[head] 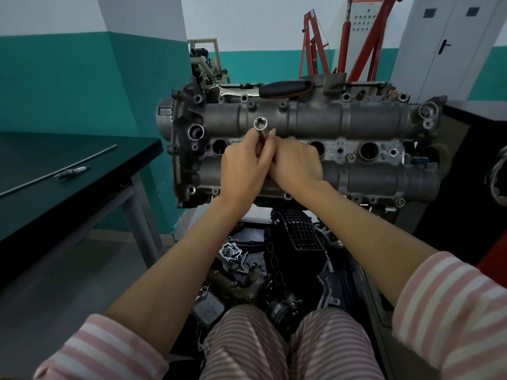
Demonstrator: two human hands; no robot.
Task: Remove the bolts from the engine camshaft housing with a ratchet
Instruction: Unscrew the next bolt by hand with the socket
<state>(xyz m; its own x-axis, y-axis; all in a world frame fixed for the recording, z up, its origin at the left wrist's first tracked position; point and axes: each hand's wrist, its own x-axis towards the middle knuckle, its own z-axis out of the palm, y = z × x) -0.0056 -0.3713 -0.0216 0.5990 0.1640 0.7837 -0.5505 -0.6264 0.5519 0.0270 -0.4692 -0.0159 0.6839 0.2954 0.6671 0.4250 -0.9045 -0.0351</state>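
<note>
The grey camshaft housing (315,119) lies across the middle of the head view, with bolts (244,98) along its far edge. My left hand (241,171) grips a long silver socket (260,127), its open hex end pointing up toward me. My right hand (295,163) is pressed against the left one, its fingertips at the socket's lower part; what those fingers hold is hidden. A ratchet with a black handle (285,89) lies on the far top of the engine.
A dark table (68,171) stands at the left with a spark plug (72,171) and a thin rod (90,157) on it. Loose engine parts (274,259) fill the floor between my knees. A red engine hoist (354,37) is behind. A dark cabinet (477,119) is at the right.
</note>
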